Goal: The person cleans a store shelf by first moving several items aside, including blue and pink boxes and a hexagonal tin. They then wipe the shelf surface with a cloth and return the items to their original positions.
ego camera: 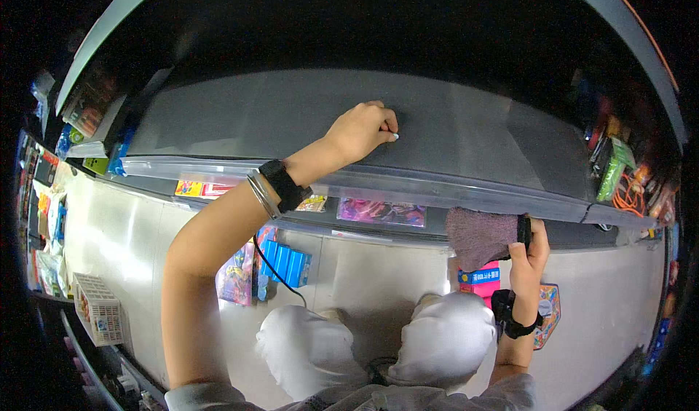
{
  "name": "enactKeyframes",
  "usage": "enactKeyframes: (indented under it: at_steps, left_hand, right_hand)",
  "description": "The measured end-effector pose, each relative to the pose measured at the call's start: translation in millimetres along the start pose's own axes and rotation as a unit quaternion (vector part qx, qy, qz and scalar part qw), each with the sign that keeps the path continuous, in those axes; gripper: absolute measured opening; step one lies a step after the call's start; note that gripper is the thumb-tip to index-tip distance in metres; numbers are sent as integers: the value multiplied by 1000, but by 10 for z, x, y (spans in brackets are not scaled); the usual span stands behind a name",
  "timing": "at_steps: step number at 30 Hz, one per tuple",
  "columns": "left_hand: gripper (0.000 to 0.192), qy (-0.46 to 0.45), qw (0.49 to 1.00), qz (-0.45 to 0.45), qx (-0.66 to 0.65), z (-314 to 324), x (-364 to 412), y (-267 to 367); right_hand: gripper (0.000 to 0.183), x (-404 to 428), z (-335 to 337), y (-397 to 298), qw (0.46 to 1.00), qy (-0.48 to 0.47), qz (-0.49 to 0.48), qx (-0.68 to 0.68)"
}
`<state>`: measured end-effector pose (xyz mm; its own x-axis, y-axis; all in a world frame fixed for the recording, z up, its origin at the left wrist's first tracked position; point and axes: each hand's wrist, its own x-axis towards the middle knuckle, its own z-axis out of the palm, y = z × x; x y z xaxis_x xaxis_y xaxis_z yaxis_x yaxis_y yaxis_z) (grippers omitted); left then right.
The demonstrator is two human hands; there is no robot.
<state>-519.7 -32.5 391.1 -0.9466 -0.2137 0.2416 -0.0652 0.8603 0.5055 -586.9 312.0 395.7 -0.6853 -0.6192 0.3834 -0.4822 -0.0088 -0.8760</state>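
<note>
Above a dark grey shelf board (273, 119), my left hand (363, 130) is curled with thumb and fingers together. No object shows in it; a pale spot at the thumb tip looks like a nail. Whether the hand touches the board I cannot tell. My right hand (528, 255) grips a brownish-purple cloth (483, 237) by its black-edged end. That cloth hangs in front of the clear plastic strip (464, 190) along the shelf's front edge. Both my wrists wear black bands, and the left has metal bangles too.
Below lies a lower shelf with flat printed packs (382, 211). Blue boxes (286, 263) and pink-and-blue boxes (480, 282) stand on the floor near my knees. Packaged goods and an orange cord (628, 195) occupy the shelf's right end. A white plastic basket (99, 310) is at left.
</note>
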Motion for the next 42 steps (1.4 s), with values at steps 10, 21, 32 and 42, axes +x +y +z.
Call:
enactKeyframes:
  at_steps: [10, 21, 32, 42]
  left_hand:
    - [11, -17, 1000, -25, -4, -33, -4, 29]
    - [12, 38, 998, 2, -46, 18, -6, -10]
    - [12, 27, 1000, 4, 14, 36, 102, 30]
    - [13, -12, 1000, -15, -5, -9, 113, 22]
  right_hand:
    - [23, -5, -52, 72, 999, -5, 32, -2]
    - [31, -90, -83, 95, 999, 17, 38, -15]
    - [21, -68, -68, 74, 1000, 17, 13, -12]
    - [24, -5, -7, 15, 1000, -9, 4, -9]
